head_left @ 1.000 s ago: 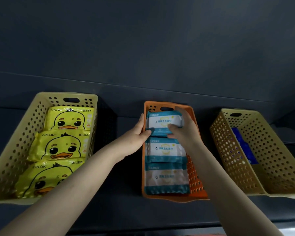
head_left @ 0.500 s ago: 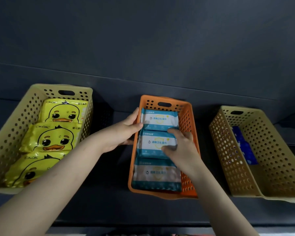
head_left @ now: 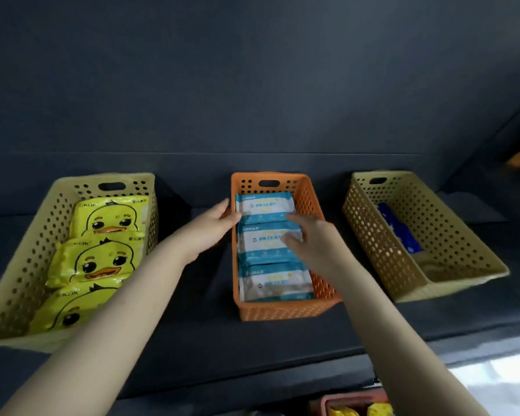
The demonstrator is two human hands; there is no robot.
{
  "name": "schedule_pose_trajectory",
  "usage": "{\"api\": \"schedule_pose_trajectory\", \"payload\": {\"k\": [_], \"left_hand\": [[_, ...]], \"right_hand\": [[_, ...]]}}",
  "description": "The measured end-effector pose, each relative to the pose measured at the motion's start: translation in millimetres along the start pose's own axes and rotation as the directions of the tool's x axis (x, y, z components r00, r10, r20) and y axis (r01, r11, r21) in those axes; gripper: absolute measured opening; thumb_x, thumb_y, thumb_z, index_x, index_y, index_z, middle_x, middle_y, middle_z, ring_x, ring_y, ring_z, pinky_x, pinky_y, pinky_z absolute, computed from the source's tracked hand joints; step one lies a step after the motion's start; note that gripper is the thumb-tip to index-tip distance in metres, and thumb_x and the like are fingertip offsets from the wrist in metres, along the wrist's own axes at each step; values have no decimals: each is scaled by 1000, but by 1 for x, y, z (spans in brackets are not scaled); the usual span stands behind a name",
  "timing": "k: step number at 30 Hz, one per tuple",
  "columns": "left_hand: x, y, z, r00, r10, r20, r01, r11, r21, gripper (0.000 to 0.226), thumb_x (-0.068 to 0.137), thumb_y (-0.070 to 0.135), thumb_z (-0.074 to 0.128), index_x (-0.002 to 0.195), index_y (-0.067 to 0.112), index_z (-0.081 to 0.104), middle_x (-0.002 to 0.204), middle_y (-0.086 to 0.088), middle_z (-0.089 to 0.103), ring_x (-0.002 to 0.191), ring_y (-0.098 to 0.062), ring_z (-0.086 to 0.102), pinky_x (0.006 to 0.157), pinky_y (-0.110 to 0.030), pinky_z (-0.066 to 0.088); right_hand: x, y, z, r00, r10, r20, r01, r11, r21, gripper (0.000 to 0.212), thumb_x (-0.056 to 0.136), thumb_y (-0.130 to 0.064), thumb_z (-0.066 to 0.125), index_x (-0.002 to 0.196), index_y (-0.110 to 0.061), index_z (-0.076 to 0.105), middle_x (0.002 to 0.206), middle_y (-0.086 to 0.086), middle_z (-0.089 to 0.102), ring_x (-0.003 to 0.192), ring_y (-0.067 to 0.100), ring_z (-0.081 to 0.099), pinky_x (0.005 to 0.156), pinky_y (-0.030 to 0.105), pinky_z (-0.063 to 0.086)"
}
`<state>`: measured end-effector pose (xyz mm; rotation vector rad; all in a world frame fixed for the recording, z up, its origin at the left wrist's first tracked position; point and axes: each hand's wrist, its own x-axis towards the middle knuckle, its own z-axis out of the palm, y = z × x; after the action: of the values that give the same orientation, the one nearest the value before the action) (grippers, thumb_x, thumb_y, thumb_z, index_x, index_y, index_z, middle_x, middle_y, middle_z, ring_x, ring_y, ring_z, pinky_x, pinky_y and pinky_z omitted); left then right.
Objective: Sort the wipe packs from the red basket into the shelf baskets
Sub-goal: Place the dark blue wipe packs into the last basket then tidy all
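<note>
At the orange basket's (head_left: 316,205) left wall: my left hand (head_left: 210,226) is flat, fingers straight, touching the rim and the far teal pack (head_left: 264,205). My right hand (head_left: 309,238) lies on the middle teal pack (head_left: 260,243); it is blurred, so I cannot tell whether it grips. A third teal pack (head_left: 273,283) sits nearest me. Left yellow basket (head_left: 27,265): three duck packs (head_left: 99,259). Right yellow basket (head_left: 451,235): one blue pack (head_left: 400,232). All baskets stand on the dark shelf (head_left: 282,340). The red basket (head_left: 351,399) shows at the bottom edge.

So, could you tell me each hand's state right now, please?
Left hand: open, fingers against the left wall of the orange basket.
Right hand: open, resting on the middle teal pack.
</note>
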<state>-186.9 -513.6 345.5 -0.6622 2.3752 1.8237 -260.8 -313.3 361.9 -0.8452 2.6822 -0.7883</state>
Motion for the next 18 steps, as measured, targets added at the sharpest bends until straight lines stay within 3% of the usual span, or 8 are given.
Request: {"api": "schedule_pose_trajectory", "payload": {"k": [3, 5, 9, 11, 14, 18], "left_hand": [[-29, 0, 5, 988, 80, -128, -61, 987, 149, 56, 100, 34, 47, 151, 25, 26, 155, 4, 31, 141, -14, 31, 112, -30, 26], [-62, -8, 10, 967, 195, -165, -161, 966, 201, 51, 99, 29, 48, 148, 25, 35, 150, 4, 41, 134, -15, 42, 104, -25, 33], [-139, -40, 23, 850, 502, -163, -458, 855, 244, 30, 96, 17, 53, 123, 29, 57, 125, 11, 58, 110, 0, 57, 90, -19, 45], [-174, -59, 39, 835, 545, -77, -523, 829, 198, 25, 96, 14, 54, 113, 32, 59, 115, 17, 60, 102, 6, 58, 84, -13, 46], [-212, -87, 71, 870, 468, 158, -488, 863, 129, 22, 96, 13, 53, 113, 26, 61, 114, 15, 64, 101, 7, 58, 82, -7, 44], [-233, -122, 117, 860, 320, 398, -393, 912, 114, 23, 97, 10, 51, 113, 19, 65, 106, 15, 66, 93, 10, 60, 79, -5, 43]], "right_hand": [[-43, -10, -11, 983, -6, -184, 7, 1000, 1, 41, 93, -25, 60, 133, -17, 56, 128, 1, 62, 113, 17, 59, 94, 26, 47], [-87, -15, -8, 954, 23, -298, -14, 999, 33, 35, 92, -21, 61, 127, -16, 60, 122, 1, 64, 111, 17, 60, 92, 26, 46], [-182, -20, 22, 877, 112, -467, -70, 992, 106, 27, 92, -16, 62, 119, -17, 65, 107, -8, 63, 93, 8, 60, 81, 16, 47], [-224, -15, 43, 875, 172, -453, -128, 984, 126, 27, 91, -14, 63, 118, -15, 65, 104, -7, 64, 87, 5, 59, 77, 8, 44], [-283, 2, 75, 875, 309, -373, -256, 949, 185, 29, 91, -14, 63, 119, -15, 64, 107, -3, 67, 91, 9, 64, 81, 20, 50], [-351, 37, 108, 818, 517, -254, -466, 853, 235, 24, 91, -15, 62, 115, -16, 66, 105, -5, 67, 92, 13, 65, 80, 20, 47]]}}
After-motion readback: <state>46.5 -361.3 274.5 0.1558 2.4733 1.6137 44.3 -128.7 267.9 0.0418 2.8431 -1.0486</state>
